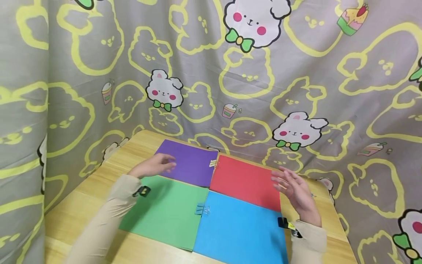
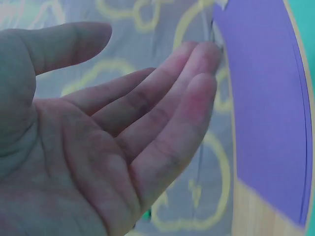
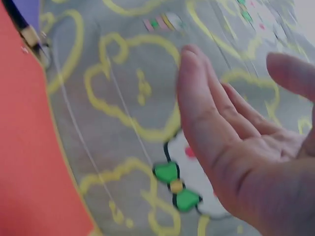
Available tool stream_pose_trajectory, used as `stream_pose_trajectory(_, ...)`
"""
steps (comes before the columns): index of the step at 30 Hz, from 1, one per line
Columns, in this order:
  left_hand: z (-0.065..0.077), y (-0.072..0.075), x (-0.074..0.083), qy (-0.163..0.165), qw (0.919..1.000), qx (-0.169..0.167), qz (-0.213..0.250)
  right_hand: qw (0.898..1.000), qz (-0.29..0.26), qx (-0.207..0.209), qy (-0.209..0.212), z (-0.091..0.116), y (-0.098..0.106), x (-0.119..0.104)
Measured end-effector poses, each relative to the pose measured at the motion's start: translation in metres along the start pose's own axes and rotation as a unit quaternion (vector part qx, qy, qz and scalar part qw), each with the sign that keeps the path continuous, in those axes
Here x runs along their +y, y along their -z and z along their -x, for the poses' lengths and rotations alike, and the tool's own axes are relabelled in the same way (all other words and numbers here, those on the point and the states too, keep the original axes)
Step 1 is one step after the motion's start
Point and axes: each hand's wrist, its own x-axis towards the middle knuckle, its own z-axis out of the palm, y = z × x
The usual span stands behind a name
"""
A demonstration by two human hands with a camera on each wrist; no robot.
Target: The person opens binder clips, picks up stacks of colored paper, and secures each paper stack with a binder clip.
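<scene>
Four-colour sheets lie edge to edge on the wooden table: purple (image 1: 188, 161), red (image 1: 245, 178), green (image 1: 168, 209) and blue (image 1: 244, 229). A pale binder clip (image 1: 213, 163) sits at the seam of purple and red, and a bluish binder clip (image 1: 202, 209) at that of green and blue. Over the purple sheet's left edge hovers my left hand (image 1: 154, 165), fingers relaxed, holding nothing. Beyond the red sheet's right side, my right hand (image 1: 296, 192) is raised with loose fingers and an unfilled palm, seen also in the right wrist view.
A grey curtain (image 1: 197, 66) with yellow outlines and white cartoon animals hangs around the table's back and sides. Bare wood of the table (image 1: 82, 209) shows left of the sheets. A small shiny item (image 1: 313, 195) lies behind the right hand.
</scene>
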Motion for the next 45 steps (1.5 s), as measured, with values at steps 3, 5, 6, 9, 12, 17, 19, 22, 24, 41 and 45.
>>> stream_pose_trajectory(3, -0.028, -0.02, 0.017, -0.006, 0.9998, -0.009, -0.015, 0.998, -0.048, 0.049, 0.016, 0.007, 0.02, 0.004)
stream_pose_trajectory(5, -0.046, -0.035, 0.028, -0.002, 0.9998, -0.018, -0.01, 0.993, -0.078, 0.082, 0.021, 0.011, 0.03, 0.007)
stream_pose_trajectory(6, -0.054, -0.043, 0.034, 0.002, 0.9997, -0.023, -0.001, 0.991, -0.089, 0.1, 0.022, 0.012, 0.034, 0.008)
stream_pose_trajectory(9, -0.078, -0.068, 0.046, 0.015, 0.9992, -0.026, 0.025, 0.98, -0.105, 0.17, 0.008, 0.013, 0.042, 0.013)
stream_pose_trajectory(12, -0.1, -0.094, 0.058, 0.021, 0.9993, -0.02, 0.022, 0.955, -0.065, 0.287, -0.019, 0.012, 0.046, 0.017)
stream_pose_trajectory(17, -0.129, -0.133, 0.076, -0.005, 0.9987, 0.001, -0.051, 0.882, 0.142, 0.446, -0.057, 0.012, 0.053, 0.027)
stream_pose_trajectory(19, -0.138, -0.146, 0.083, -0.009, 0.9959, 0.009, -0.09, 0.85, 0.238, 0.465, -0.06, 0.013, 0.057, 0.034)
stream_pose_trajectory(22, -0.147, -0.162, 0.091, 0.005, 0.9879, 0.02, -0.154, 0.819, 0.344, 0.454, -0.061, 0.015, 0.066, 0.044)
stream_pose_trajectory(24, -0.15, -0.173, 0.094, 0.021, 0.9791, 0.025, -0.201, 0.812, 0.386, 0.433, -0.07, 0.015, 0.071, 0.05)
stream_pose_trajectory(41, -0.149, -0.193, 0.095, 0.153, 0.9323, 0.055, -0.323, 0.822, 0.403, 0.376, -0.143, 0.024, 0.078, 0.058)
stream_pose_trajectory(45, -0.153, -0.195, 0.099, 0.178, 0.9384, 0.069, -0.288, 0.823, 0.38, 0.393, -0.152, 0.028, 0.083, 0.059)
